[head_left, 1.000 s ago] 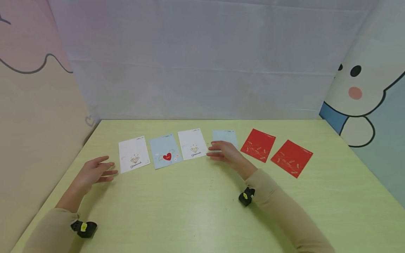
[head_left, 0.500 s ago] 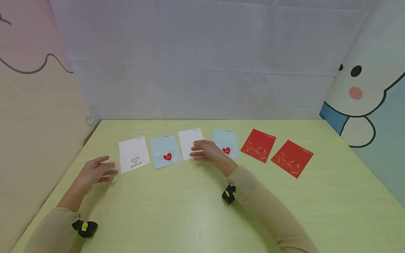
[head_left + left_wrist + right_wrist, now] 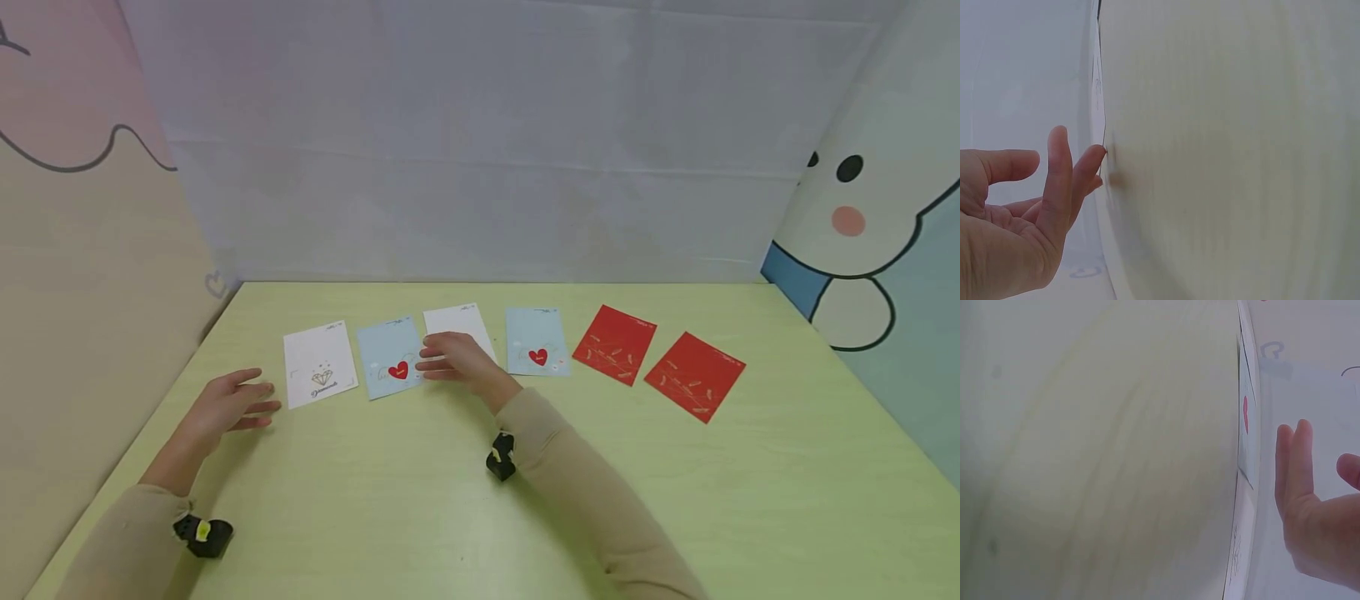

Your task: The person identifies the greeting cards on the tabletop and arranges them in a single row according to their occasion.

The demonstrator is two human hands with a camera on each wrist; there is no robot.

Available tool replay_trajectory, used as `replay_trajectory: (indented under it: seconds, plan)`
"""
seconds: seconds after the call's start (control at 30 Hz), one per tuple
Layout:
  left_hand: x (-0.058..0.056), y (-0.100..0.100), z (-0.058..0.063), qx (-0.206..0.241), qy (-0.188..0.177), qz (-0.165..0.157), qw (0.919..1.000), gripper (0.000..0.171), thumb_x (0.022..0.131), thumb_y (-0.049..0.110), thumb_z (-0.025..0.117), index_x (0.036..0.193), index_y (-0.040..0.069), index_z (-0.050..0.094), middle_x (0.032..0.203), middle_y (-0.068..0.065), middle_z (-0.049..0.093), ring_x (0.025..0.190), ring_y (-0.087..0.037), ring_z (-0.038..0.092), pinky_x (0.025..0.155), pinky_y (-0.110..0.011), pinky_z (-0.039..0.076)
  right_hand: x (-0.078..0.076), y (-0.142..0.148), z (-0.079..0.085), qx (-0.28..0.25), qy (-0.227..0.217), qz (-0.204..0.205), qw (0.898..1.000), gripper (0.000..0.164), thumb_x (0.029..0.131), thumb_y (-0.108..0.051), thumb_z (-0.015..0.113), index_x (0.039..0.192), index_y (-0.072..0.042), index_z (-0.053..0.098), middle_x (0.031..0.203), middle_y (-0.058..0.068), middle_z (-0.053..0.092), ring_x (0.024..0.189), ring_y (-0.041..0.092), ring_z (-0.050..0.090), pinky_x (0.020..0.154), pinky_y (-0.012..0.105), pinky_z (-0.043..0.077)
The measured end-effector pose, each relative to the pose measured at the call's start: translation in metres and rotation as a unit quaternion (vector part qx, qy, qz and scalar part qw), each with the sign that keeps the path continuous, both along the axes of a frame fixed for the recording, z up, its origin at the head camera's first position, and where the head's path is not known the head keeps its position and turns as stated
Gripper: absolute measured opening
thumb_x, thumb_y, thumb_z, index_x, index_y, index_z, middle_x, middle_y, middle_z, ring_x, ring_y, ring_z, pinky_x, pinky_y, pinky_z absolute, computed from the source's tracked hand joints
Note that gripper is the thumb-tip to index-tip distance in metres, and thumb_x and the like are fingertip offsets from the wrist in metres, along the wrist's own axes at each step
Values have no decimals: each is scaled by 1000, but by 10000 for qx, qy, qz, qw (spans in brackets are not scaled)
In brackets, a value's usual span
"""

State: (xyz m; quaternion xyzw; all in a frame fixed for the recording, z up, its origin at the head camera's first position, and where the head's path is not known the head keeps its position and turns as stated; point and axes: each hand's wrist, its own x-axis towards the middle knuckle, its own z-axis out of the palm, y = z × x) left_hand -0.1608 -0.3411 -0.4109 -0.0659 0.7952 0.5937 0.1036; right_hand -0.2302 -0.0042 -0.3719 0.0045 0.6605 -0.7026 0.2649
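My left hand (image 3: pixel 228 404) is held beside the leftmost white card (image 3: pixel 321 354), which has a gold diamond print; its relaxed fingers hold nothing. In the left wrist view the fingers (image 3: pixel 1057 181) are spread, their tips near the card's edge. Over the second white card (image 3: pixel 459 317) hovers my right hand (image 3: pixel 465 364), fingers extended and holding nothing, covering that card's lower part. Its fingertips reach the right edge of a light blue card (image 3: pixel 386 346) with a red heart. The right wrist view has the hand (image 3: pixel 1319 512) raised above the cards.
Right of my right hand lie another light blue heart card (image 3: pixel 534 325) and two red cards, one upright-ish (image 3: pixel 615 337) and one more slanted (image 3: pixel 693 375). All lie in a row on the pale green table (image 3: pixel 390 500). A white sheet (image 3: pixel 480 150) hangs behind.
My right hand has moved left, from over the right light blue card across the second white card. The left hand and the cards stay where they were.
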Motion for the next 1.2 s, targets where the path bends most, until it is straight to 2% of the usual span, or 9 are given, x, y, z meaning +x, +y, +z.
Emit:
replay_trajectory:
  seconds: [0.17, 0.23, 0.57, 0.7, 0.83, 1.0, 1.13, 1.2]
  plan:
    - [1, 2, 5, 29, -75, -85, 9999, 84, 86, 30, 56, 136, -11, 3, 130, -37, 23, 82, -13, 62, 69, -35, 49, 1, -21, -3, -8, -212, 0, 9998, 38, 89, -17, 50, 122, 3, 44, 108, 19, 55, 94, 30, 58, 70, 31, 49]
    - [1, 3, 6, 120, -111, -20, 9999, 84, 85, 29, 57, 136, -10, 4, 130, -37, 23, 81, -13, 62, 69, -35, 49, 3, -30, -5, -88, -284, -13, 9996, 39, 89, -16, 51, 122, 4, 44, 106, 19, 56, 92, 29, 59, 69, 31, 49]
    - [0, 5, 7, 212, -129, 37, 9997, 86, 83, 30, 60, 136, -11, 6, 127, -38, 26, 80, -16, 63, 68, -35, 49, 15, -64, -10, -258, -257, 172, 9992, 40, 88, -14, 53, 122, 5, 45, 102, 15, 57, 91, 27, 59, 68, 32, 50]
    - [0, 7, 7, 137, -98, 45, 9998, 88, 82, 33, 61, 135, -12, 7, 125, -38, 30, 81, -17, 63, 68, -36, 49, 19, -72, -11, -228, -172, 194, 9994, 37, 87, -13, 53, 118, 6, 48, 101, 14, 55, 94, 27, 57, 69, 31, 50]
    - [0, 11, 11, 42, -192, 22, 9998, 83, 84, 28, 59, 135, -13, 8, 122, -36, 36, 80, -15, 63, 68, -35, 49, 20, -77, -12, -226, -151, 170, 9995, 36, 86, -11, 54, 117, 6, 49, 105, 16, 53, 95, 28, 55, 69, 31, 49]
    - [0, 17, 16, -99, -239, -69, 9996, 77, 87, 24, 55, 134, -15, 7, 123, -36, 35, 81, -14, 62, 68, -33, 49, 20, -80, -14, -262, -156, 139, 9994, 35, 86, -9, 53, 116, 8, 48, 105, 18, 52, 95, 29, 55, 69, 30, 49]
    - [1, 20, 19, -109, -223, -106, 9996, 80, 86, 26, 56, 133, -16, 7, 122, -36, 36, 79, -13, 62, 68, -33, 49, 20, -82, -14, -246, -163, 103, 9995, 36, 86, -9, 53, 116, 9, 47, 101, 16, 53, 93, 29, 56, 70, 31, 49]
    - [2, 22, 20, -104, -215, 25, 9997, 77, 86, 24, 57, 133, -16, 10, 121, -36, 37, 77, -14, 63, 66, -33, 50, 20, -83, -15, -242, -171, 68, 9995, 38, 86, -10, 54, 117, 9, 46, 99, 15, 53, 92, 29, 57, 70, 31, 49]
